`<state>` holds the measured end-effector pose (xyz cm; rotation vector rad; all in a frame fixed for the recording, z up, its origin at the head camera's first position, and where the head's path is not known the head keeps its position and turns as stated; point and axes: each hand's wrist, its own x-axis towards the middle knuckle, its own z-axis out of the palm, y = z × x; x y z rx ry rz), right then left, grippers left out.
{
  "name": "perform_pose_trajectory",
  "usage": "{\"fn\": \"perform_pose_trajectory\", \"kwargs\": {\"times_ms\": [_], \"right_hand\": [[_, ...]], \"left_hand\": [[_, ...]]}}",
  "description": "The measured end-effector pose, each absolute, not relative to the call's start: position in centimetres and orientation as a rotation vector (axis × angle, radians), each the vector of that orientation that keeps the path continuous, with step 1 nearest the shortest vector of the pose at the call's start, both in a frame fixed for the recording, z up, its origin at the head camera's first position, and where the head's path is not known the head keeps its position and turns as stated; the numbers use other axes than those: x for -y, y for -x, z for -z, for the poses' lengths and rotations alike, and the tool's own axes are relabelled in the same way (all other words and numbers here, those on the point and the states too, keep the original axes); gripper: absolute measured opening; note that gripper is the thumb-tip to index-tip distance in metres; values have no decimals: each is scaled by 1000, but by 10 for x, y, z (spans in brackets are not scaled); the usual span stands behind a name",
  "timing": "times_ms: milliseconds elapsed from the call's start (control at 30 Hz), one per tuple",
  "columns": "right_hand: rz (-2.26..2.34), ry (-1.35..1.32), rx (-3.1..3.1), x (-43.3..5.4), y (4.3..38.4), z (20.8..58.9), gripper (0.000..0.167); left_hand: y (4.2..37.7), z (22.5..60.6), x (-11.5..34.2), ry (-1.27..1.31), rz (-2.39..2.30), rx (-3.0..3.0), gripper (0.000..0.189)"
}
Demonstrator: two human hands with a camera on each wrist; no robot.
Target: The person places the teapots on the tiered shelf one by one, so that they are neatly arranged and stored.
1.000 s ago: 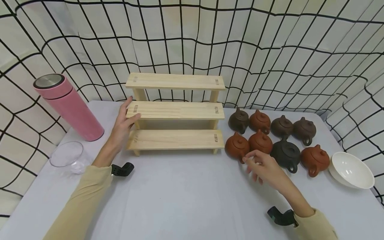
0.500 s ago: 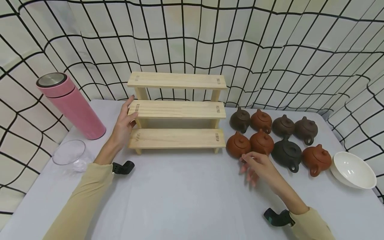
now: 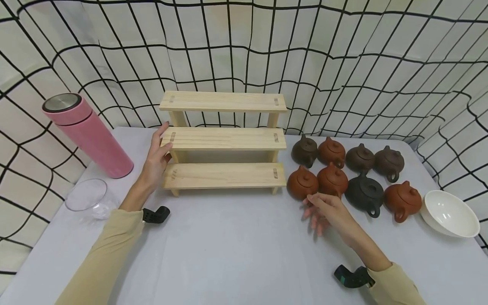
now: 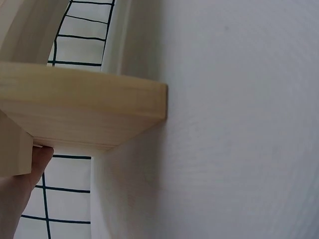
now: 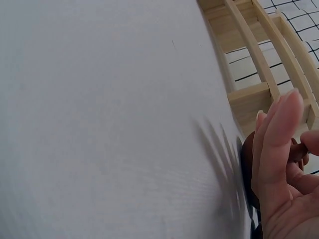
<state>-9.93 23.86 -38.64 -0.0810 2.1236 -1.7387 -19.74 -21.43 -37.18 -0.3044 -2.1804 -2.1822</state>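
Right hand (image 3: 331, 214): since the earliest head frame its outer fingers have fanned outward and downward, and its thumb and index finger now cover the teapot handle. Left hand (image 3: 154, 164) holds the same spot.

Teapot at issue: small round rust-red clay teapot (image 3: 301, 181), front row, nearest the stand; it appears to rest on the white cloth-covered table (image 3: 228, 245). Right wrist view shows its handle pinched between thumb and finger, the other fingers extended. Left hand grips the left end of the middle board of the three-tier pale wooden stand (image 3: 225, 176), thumb on top.

Step, as judged: securing the handle while the stand is steadied. Next move would call for a firm pinch and a level lift, lid upright.

Clearances: the stand's bottom board ends just beside the pot's left side. A second rust-red clay teapot (image 3: 332, 178) sits close on its right, possibly touching; a dark brown clay teapot (image 3: 305, 149) stands behind. Open cloth lies on the person's side, so drawing toward the body and upward looks safest; a sideways swing left risks striking the board edge.
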Motion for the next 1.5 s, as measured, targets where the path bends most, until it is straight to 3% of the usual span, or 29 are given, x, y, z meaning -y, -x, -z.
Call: {"fn": "perform_pose_trajectory", "kwargs": {"times_ms": [233, 833, 1233, 1500], "right_hand": [[1766, 49, -2070, -238, 100, 388, 47], [1878, -101, -2146, -233, 89, 385, 36], [1891, 36, -2279, -231, 75, 349, 39], [1952, 208, -2298, -212, 86, 323, 43]], "left_hand": [[197, 372, 215, 315, 2196, 2161, 66], [197, 373, 214, 332, 2184, 2153, 66], [197, 376, 219, 322, 2184, 2123, 66], [200, 376, 214, 342, 2185, 2116, 67]]}}
